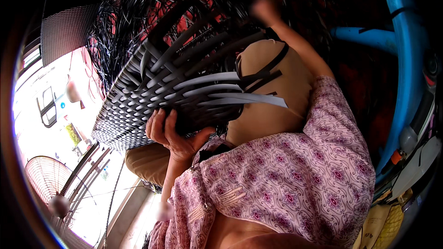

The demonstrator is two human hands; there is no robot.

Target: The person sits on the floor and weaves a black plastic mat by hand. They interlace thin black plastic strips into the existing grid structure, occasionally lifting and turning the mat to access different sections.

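Note:
A half-woven basket [138,97] of dark, flat plastic strips leans across my lap, tilted. Loose strip ends [212,78] stick out from its right side toward my brown-trousered knee [281,74]. My left hand [177,133] grips the basket's near lower edge, fingers on the weave and thumb apart to the right. Beyond the knee, my right hand [266,10] is stretched out near the pile of strips. It is blurred, so its fingers and anything in them cannot be made out.
A tangled heap of dark strips [124,23] over red material fills the far side. Blue curved tubing [408,64] stands at the right. A round fan [48,180] is at the lower left, beside a bright opening. A yellow mesh bag [392,223] lies lower right.

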